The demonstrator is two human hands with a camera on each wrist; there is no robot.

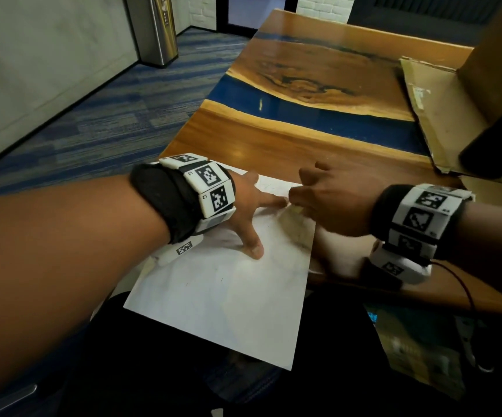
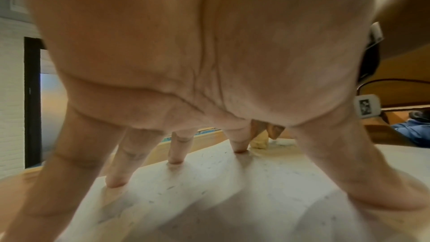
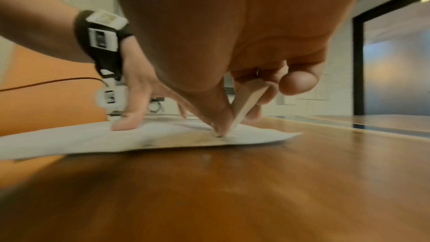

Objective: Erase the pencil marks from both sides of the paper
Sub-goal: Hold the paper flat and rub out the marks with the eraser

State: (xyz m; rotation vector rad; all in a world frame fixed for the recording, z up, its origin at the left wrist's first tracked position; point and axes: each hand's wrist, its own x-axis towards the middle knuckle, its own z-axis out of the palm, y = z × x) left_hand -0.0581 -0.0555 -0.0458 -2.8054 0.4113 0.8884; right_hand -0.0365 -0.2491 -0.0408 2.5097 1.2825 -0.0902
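At centre-left of the head view, the left hand (image 1: pixel 245 210) presses spread fingers flat on the paper (image 1: pixel 228 299), which overhangs the table (image 1: pixel 273 139) edge. Right of it, the right hand (image 1: pixel 330 200) pinches what looks like an eraser (image 3: pixel 248 102). A hard stroke toward the unsupported edge could crease or tear the sheet.

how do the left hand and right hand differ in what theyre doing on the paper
The left hand is spread, its straight fingertips pressing the paper flat and holding nothing. The right hand is curled, pinching the eraser tilted, its tip on the sheet. The left sits mid-sheet; the right works near the far right corner. Both wear tagged wristbands and touch the same sheet.
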